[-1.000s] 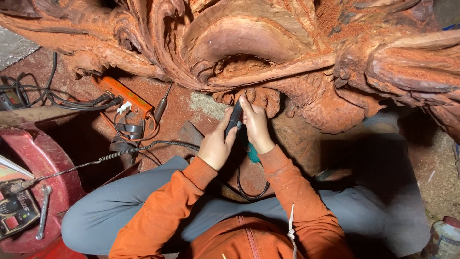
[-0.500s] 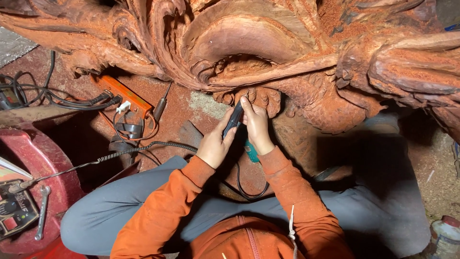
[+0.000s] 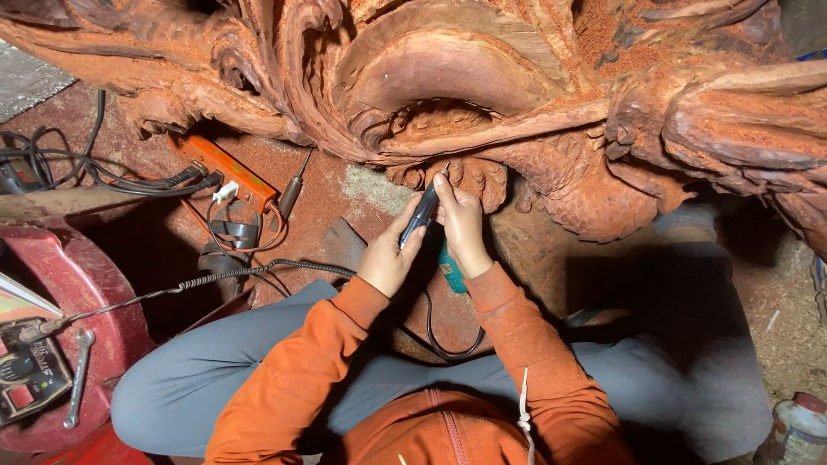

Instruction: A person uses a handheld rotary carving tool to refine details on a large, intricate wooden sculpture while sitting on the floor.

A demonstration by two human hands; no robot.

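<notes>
Black rotary tool [image 3: 419,213], both hands' grip, tip apparently touching carving [image 3: 469,176]

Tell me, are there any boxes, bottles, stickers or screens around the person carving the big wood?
Control box: bottom left, on the red machine; dark, squarish, with a small red patch.
Colourful card or booklet: left edge, just above that box; flat, with striped colours.
Container: bottom right corner; round, pale, with a reddish cap.
No screen shows clearly.
</notes>
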